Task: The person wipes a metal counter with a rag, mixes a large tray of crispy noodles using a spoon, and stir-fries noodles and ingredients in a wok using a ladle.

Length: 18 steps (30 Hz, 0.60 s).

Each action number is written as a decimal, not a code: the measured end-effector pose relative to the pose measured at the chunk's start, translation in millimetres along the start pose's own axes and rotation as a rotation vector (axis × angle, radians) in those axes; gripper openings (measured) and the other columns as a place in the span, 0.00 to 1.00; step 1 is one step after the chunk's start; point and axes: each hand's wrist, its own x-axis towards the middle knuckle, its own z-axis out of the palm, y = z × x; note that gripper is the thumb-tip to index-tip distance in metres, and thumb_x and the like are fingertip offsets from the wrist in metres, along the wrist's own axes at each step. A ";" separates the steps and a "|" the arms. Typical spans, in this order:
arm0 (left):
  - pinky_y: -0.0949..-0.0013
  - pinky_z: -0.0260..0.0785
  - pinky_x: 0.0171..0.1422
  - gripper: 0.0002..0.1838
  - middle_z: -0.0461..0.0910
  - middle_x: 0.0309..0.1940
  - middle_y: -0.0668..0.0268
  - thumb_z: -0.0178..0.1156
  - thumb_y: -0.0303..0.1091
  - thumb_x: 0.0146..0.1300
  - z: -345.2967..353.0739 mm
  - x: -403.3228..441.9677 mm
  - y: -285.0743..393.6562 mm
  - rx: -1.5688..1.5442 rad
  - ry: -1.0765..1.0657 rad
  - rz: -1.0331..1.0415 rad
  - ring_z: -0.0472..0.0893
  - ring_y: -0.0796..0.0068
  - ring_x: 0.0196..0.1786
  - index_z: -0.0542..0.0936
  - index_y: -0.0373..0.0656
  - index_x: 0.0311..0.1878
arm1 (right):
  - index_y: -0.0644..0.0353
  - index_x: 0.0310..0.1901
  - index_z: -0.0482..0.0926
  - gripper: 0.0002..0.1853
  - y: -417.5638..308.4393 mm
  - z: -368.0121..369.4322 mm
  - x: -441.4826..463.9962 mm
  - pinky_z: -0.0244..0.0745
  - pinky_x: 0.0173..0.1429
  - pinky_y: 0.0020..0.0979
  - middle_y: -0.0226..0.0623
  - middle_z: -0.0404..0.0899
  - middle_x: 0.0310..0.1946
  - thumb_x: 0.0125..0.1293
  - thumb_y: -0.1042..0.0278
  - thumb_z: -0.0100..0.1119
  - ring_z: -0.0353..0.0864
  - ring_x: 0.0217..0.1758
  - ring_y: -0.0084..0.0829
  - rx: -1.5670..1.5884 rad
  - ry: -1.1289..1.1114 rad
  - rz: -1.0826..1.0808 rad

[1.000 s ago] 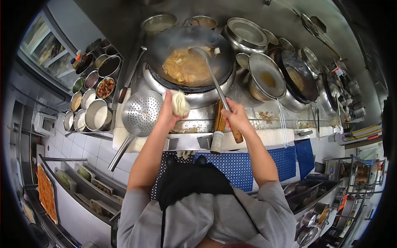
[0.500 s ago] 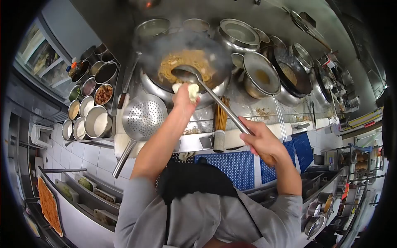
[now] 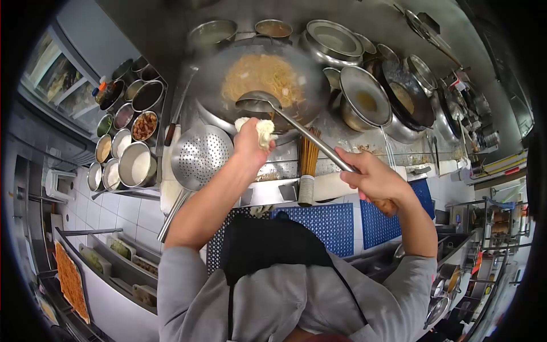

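Observation:
My left hand [image 3: 251, 139] is closed around a pale folded cloth [image 3: 265, 130] at the near rim of a large wok [image 3: 208, 85]. Whether its fingers grip the wok's edge through the cloth is hidden. In the wok lie noodles [image 3: 262, 77] with pale pieces among them, and steam hangs over them. My right hand [image 3: 373, 178] is wrapped round the handle of a long steel ladle [image 3: 310, 138]. The ladle's bowl hangs over the near part of the wok, in front of the noodles.
A perforated strainer [image 3: 200, 157] lies left of my left forearm. Between my arms is a bamboo wok brush [image 3: 308, 165]. Several containers of ingredients [image 3: 144, 126] stand at the left. A steel pot with a sieve [image 3: 364, 100] and a second wok [image 3: 401, 94] are on the right.
The wok and noodles appear slightly farther right, with the noodles more spread out and less steam over them. My right hand and the ladle's handle end have moved right.

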 end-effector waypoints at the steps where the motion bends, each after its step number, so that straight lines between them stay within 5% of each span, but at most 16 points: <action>1: 0.64 0.70 0.29 0.10 0.81 0.36 0.68 0.52 0.43 0.71 0.1 -13.7 -0.7 0.002 0.008 -0.049 0.79 0.71 0.37 0.76 0.50 0.47 | 0.56 0.75 0.60 0.33 3.9 -1.4 0.3 0.69 0.21 0.27 0.30 0.72 0.23 0.69 0.70 0.57 0.71 0.18 0.19 0.003 -0.032 0.011; 4: 0.65 0.71 0.29 0.10 0.81 0.36 0.67 0.53 0.42 0.69 6.8 5.1 1.9 -0.070 0.053 -0.016 0.79 0.70 0.34 0.76 0.48 0.47 | 0.58 0.74 0.62 0.33 -3.3 -1.4 30.3 0.71 0.24 0.30 0.34 0.74 0.23 0.68 0.70 0.57 0.73 0.18 0.22 -0.160 0.068 -0.024; 7: 0.64 0.72 0.28 0.09 0.80 0.36 0.65 0.55 0.38 0.67 -33.8 61.7 -35.7 -0.064 -0.089 0.148 0.80 0.69 0.34 0.75 0.46 0.46 | 0.63 0.70 0.65 0.31 1.9 8.9 86.6 0.75 0.30 0.40 0.46 0.77 0.21 0.67 0.66 0.57 0.80 0.22 0.38 -0.264 0.217 0.004; 9: 0.61 0.73 0.24 0.08 0.79 0.35 0.62 0.56 0.31 0.64 -61.0 29.2 -77.9 -0.147 -0.072 0.173 0.82 0.66 0.34 0.74 0.43 0.45 | 0.60 0.72 0.64 0.32 18.8 12.8 94.2 0.73 0.28 0.35 0.39 0.74 0.20 0.67 0.69 0.57 0.75 0.19 0.30 -0.282 0.378 -0.226; 10: 0.63 0.67 0.28 0.06 0.78 0.32 0.72 0.56 0.38 0.63 -48.2 -22.0 -70.5 -0.009 0.048 0.118 0.79 0.74 0.32 0.75 0.54 0.42 | 0.59 0.73 0.64 0.32 19.7 15.2 87.7 0.72 0.27 0.34 0.37 0.73 0.19 0.67 0.70 0.57 0.74 0.19 0.27 -0.261 0.419 -0.267; 12: 0.63 0.66 0.28 0.06 0.79 0.34 0.72 0.54 0.39 0.64 -33.2 -57.4 -47.0 0.023 0.058 0.062 0.78 0.74 0.34 0.75 0.55 0.43 | 0.58 0.73 0.64 0.33 14.1 19.1 56.1 0.70 0.26 0.31 0.35 0.72 0.20 0.67 0.71 0.57 0.72 0.19 0.24 -0.201 0.449 -0.265; 16: 0.71 0.65 0.24 0.07 0.79 0.29 0.72 0.50 0.43 0.69 -16.4 6.3 -5.7 -0.021 0.039 0.035 0.77 0.74 0.30 0.76 0.54 0.39 | 0.59 0.72 0.64 0.33 19.2 28.4 21.9 0.69 0.34 0.34 0.44 0.74 0.21 0.65 0.70 0.60 0.74 0.23 0.33 -0.057 0.461 -0.220; 18: 0.70 0.65 0.24 0.07 0.79 0.30 0.72 0.52 0.42 0.68 -17.3 47.6 -2.0 -0.023 0.004 0.055 0.77 0.73 0.30 0.76 0.53 0.40 | 0.58 0.72 0.64 0.33 32.3 37.3 36.4 0.67 0.31 0.31 0.40 0.72 0.21 0.65 0.70 0.60 0.70 0.22 0.27 0.048 0.520 -0.281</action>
